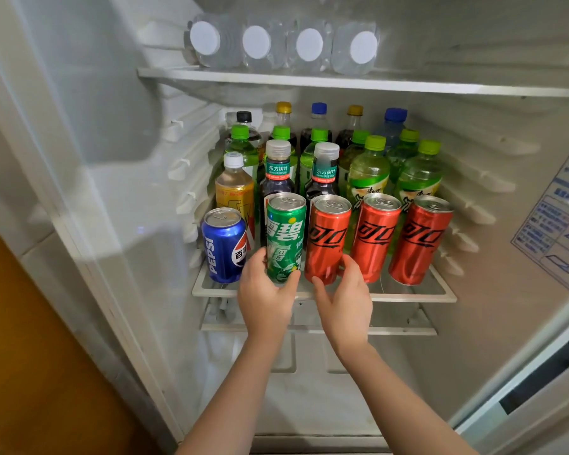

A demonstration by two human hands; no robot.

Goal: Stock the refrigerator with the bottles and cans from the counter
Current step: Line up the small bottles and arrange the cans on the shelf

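— What is the largest thing in view?
— The open refrigerator (119,93); its white inside fills almost all the view. The upper shelf (342,83) carries four clear water bottles (283,44) lying on their sides, with the white caps toward the front.
— And under it?
— The middle shelf (408,296) is nearly full. Upright bottles (368,172) stand in rows at the back, many with green caps, some with yellow, blue, black or white ones.
— Where are the cans?
— In one row along the front edge of the middle shelf. From the left: a blue can (222,244), a green can (284,234), then three red ones. The first red can (327,238) stands just beside the green one.
— What do the hands do?
— The left hand (265,297) grips the lower part of the green can, thumb on its left side, fingers curled round its right. The right hand (345,300) holds the base of the first red can in the same way. The hands cover the bottoms of both cans, so I cannot tell whether they rest on the shelf.
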